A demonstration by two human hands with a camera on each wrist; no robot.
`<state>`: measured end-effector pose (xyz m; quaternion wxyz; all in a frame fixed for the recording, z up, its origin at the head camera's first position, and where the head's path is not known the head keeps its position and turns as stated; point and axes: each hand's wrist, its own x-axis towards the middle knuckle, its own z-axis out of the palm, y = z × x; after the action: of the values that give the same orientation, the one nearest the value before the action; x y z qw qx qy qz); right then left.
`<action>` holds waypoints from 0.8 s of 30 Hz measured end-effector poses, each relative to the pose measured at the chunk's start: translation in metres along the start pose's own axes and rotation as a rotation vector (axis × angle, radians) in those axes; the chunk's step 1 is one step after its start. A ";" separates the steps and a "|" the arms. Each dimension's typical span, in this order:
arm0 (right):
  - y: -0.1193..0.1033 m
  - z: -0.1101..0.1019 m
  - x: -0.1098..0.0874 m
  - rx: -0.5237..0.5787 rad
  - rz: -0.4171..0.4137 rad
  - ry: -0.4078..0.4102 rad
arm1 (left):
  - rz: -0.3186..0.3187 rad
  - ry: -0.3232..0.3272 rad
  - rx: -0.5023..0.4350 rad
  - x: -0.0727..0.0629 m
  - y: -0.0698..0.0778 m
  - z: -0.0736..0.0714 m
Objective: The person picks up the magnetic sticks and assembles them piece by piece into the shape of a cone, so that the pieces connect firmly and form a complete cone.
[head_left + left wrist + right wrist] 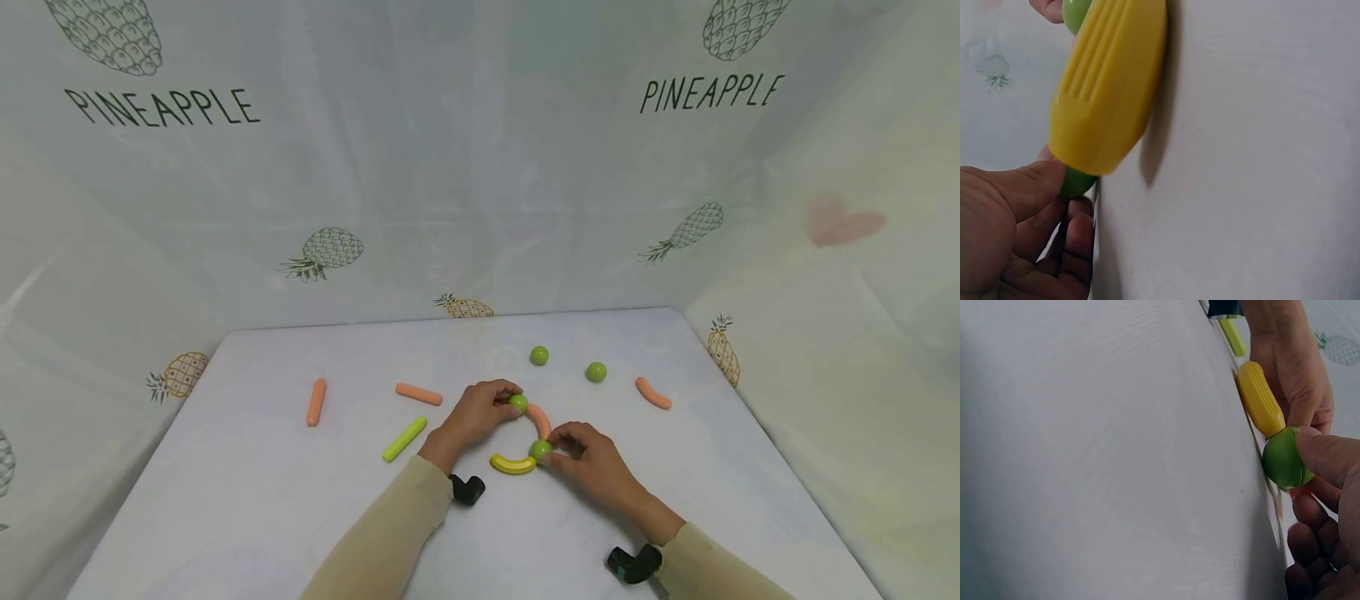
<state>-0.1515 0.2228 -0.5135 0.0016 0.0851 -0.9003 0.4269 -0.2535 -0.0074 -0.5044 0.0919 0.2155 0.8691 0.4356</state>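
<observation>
My left hand (480,412) pinches a green ball (518,403) between thumb and fingers, at the far end of a curved orange stick (539,421). At that stick's near end, my right hand (596,467) grips another green ball (540,450). A curved yellow stick (513,465) reaches leftward from the right-hand ball and lies on the table. In the left wrist view, the ridged yellow stick (1110,81) hides most of the ball (1077,182) under my left thumb. The right wrist view shows the thumb pressed on a seamed green ball (1285,459), against the yellow stick's end.
Two loose green balls (539,356) (596,372) lie farther back. A curved orange stick (653,393) is at the right. Straight orange sticks (317,402) (418,394) and a straight lime-green stick (405,439) lie left. A printed cloth (480,167) hangs behind the white table (225,500).
</observation>
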 end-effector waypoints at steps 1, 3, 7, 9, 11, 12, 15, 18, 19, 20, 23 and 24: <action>0.000 0.000 0.000 -0.001 -0.006 0.002 | -0.002 -0.005 0.003 0.000 0.000 -0.001; 0.001 0.001 0.000 -0.005 -0.012 0.008 | -0.004 -0.013 0.013 -0.001 0.000 -0.002; 0.001 0.001 0.000 -0.002 -0.030 0.012 | 0.001 -0.016 0.041 -0.002 0.001 -0.004; 0.001 0.001 0.000 0.006 -0.035 0.011 | 0.000 -0.012 0.040 -0.003 0.001 -0.004; 0.001 0.001 -0.001 0.013 -0.041 0.011 | -0.001 -0.006 0.024 -0.003 0.002 -0.003; 0.001 0.001 -0.001 0.018 -0.037 0.012 | 0.002 0.000 0.015 -0.003 0.002 -0.003; 0.000 0.001 -0.001 0.018 -0.031 0.011 | 0.002 0.018 0.003 -0.002 0.002 -0.001; -0.001 0.001 -0.001 0.020 -0.023 0.011 | 0.005 0.035 0.002 -0.001 0.001 0.000; -0.002 0.001 -0.001 0.020 -0.023 0.011 | 0.003 0.037 0.000 -0.001 0.001 0.000; -0.002 0.001 -0.002 0.020 -0.026 0.012 | 0.006 0.038 -0.004 -0.001 0.001 0.000; -0.001 0.001 -0.001 0.027 -0.028 0.012 | 0.004 0.032 -0.017 -0.002 0.001 0.000; -0.001 0.001 -0.001 0.030 -0.028 0.012 | -0.006 0.031 -0.023 -0.004 0.001 0.000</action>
<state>-0.1499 0.2214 -0.5134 0.0118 0.0954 -0.8925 0.4407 -0.2498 -0.0086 -0.5035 0.0821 0.2052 0.8661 0.4484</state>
